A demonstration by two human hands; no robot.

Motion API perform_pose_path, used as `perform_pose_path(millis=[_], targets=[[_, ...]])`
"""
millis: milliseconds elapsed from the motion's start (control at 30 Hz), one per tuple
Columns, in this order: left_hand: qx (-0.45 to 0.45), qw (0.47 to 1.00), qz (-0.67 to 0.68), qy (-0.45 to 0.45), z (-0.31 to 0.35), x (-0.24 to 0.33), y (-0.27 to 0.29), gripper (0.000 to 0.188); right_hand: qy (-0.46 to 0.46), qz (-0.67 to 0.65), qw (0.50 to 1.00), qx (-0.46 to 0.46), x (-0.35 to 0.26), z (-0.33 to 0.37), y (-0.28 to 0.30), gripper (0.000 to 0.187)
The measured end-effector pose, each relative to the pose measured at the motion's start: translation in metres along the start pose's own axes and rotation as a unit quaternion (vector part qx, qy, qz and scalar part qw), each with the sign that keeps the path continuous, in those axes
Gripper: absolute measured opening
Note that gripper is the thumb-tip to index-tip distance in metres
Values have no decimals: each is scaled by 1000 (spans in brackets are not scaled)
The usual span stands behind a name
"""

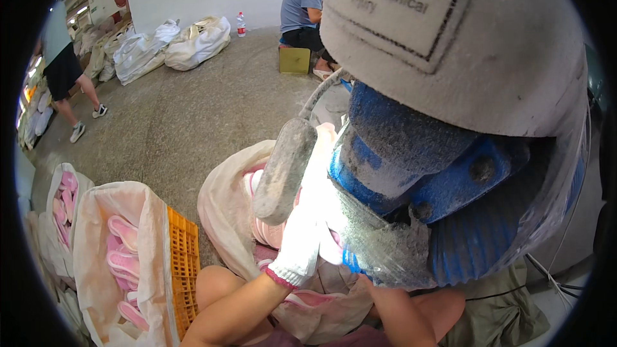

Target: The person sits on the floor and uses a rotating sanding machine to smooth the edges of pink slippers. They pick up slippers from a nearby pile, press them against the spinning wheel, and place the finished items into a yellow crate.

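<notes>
Under a bright lamp glare, my left hand [302, 234], in a white knitted glove with a red cuff, grips a pink-and-white shoe piece [332, 247]. Its fingers are largely washed out by the light. Close beside it, my right hand [352, 261] shows only a blue glove cuff; the fingers are hidden by glare and the machine. A dusty grey lamp [286, 170] on a bendable neck hangs over the left hand. The blue motor machine [398, 154], coated in dust and partly wrapped in clear plastic, stands at my right.
A cloth-lined sack [222, 183] of pink shoe pieces lies before my knees. To the left stands an orange crate [183, 263] with a lined sack [90, 218] of similar pieces. White bags [199, 42] rest by the wall. One person [301, 6] sits far off; another [61, 64] stands left.
</notes>
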State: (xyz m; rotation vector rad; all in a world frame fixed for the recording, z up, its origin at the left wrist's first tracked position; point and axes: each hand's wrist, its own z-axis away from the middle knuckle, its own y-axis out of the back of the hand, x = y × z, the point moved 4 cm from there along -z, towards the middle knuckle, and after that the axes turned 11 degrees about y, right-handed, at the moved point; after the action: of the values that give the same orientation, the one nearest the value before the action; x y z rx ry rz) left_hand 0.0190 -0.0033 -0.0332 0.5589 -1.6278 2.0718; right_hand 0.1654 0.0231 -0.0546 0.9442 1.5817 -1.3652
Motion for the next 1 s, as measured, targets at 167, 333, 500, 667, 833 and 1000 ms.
perform_pose_path(millis=[167, 333, 500, 667, 833, 1000], targets=[[-14, 999, -28, 38, 12, 21, -39, 37, 35, -56, 994, 91, 30, -2, 4, 43], [-35, 997, 20, 59, 0, 7, -20, 37, -13, -315, 931, 184, 18, 66, -20, 46], [-24, 998, 45, 20, -2, -14, 3, 36, -62, -242, 934, 255, -13, 174, 15, 42], [11, 998, -63, 18, 15, -19, 1, 20, -37, 29, 987, 155, -44, 206, -9, 61], [40, 993, -82, 80, 20, -10, 2, 28, -55, -53, 994, 85, -38, 159, -7, 45], [-31, 995, 62, 78, -9, -1, -14, 41, 7, -78, 993, 84, -36, 95, -17, 28]])
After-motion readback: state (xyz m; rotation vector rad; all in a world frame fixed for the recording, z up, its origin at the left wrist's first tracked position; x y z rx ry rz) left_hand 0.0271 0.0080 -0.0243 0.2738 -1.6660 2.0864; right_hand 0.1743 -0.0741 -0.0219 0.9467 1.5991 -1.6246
